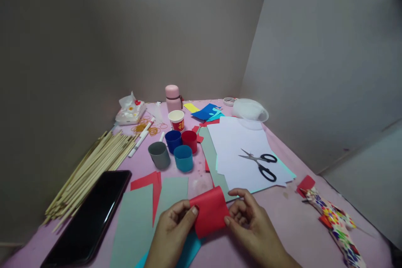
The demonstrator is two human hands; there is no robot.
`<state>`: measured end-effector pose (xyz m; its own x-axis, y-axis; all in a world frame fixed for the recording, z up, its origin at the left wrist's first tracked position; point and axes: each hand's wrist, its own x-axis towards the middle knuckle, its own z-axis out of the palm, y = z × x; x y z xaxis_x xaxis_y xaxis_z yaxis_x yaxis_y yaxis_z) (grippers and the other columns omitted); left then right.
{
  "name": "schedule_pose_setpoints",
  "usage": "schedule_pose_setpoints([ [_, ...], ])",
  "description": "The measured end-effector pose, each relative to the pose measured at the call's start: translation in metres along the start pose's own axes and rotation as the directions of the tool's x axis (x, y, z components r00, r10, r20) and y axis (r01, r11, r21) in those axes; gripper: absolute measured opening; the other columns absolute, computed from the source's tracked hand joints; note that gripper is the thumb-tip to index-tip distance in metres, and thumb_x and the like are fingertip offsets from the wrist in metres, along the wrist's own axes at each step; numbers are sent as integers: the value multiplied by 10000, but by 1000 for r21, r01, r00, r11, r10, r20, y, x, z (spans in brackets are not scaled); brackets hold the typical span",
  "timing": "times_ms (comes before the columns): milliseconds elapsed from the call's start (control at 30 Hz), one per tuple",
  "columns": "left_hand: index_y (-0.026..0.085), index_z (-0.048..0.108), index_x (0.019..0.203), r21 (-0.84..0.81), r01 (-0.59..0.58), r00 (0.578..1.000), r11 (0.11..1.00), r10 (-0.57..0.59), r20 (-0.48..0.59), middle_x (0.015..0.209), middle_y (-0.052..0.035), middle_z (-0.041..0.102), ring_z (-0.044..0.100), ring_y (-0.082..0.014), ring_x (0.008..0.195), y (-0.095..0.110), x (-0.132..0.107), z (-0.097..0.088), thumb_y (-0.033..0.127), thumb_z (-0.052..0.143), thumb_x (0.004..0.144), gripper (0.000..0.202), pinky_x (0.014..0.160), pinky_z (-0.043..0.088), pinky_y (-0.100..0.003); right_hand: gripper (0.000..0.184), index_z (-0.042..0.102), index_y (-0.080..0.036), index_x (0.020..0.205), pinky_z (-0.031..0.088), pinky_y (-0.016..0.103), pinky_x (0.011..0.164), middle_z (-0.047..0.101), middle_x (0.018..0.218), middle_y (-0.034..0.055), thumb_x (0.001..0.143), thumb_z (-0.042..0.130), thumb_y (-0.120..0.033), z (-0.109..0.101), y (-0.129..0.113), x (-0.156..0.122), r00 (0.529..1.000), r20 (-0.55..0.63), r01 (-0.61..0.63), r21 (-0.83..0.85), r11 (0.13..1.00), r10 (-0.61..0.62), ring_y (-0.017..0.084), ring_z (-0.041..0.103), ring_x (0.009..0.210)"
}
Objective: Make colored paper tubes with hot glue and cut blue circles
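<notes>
Your left hand [174,226]: closed, with the thumb pinching the left edge of the red paper strip [210,211].
Your right hand [251,220]: fingers curled shut on the right edge of the same strip.
Red paper strip: bent round into a loop between your two hands, low over the pink table [292,222], with a blue sheet [192,249] under it.
Work so far: this one looks about half made. The loop is curved, but you cannot tell if its ends are stuck together.
Grey strips [135,222]: these lie flat just beside your left hand and are not rolled.
Phone [88,213]: lies dark on the left, next to the wooden sticks [91,167].
Paper rings [176,148]: four stand done and close together, one grey, one dark blue, one red and one light blue.
Scissors [260,163]: lie open on the white paper [235,142], and no hand is near them.
Far back: a paper cup [176,120] stands with a pink bottle [173,97] behind it.
</notes>
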<state>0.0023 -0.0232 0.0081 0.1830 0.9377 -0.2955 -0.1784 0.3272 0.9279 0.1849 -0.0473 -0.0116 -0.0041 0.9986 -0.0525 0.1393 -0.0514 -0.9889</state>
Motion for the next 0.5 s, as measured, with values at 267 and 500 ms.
schedule_pose_setpoints([
  [267, 158, 718, 705, -32, -4, 1000, 999, 5, 9, 624, -9, 685, 564, -134, 602, 0, 1, 1, 396, 748, 660, 244, 581, 441, -200, 358, 418, -188, 1059, 347, 243, 511, 508, 633, -67, 739, 577, -190, 2, 2, 0, 1000, 6, -10, 28, 1000, 10, 116, 450, 536],
  [500, 151, 715, 702, -47, -27, 999, 999, 25, -29, 594, 3, 663, 547, -126, 600, -2, 0, 4, 382, 754, 658, 238, 569, 427, -191, 351, 445, -201, 1044, 346, 234, 500, 509, 618, -73, 726, 590, -169, 2, 2, 2, 1000, -21, -1, 37, 999, 2, 112, 457, 522],
])
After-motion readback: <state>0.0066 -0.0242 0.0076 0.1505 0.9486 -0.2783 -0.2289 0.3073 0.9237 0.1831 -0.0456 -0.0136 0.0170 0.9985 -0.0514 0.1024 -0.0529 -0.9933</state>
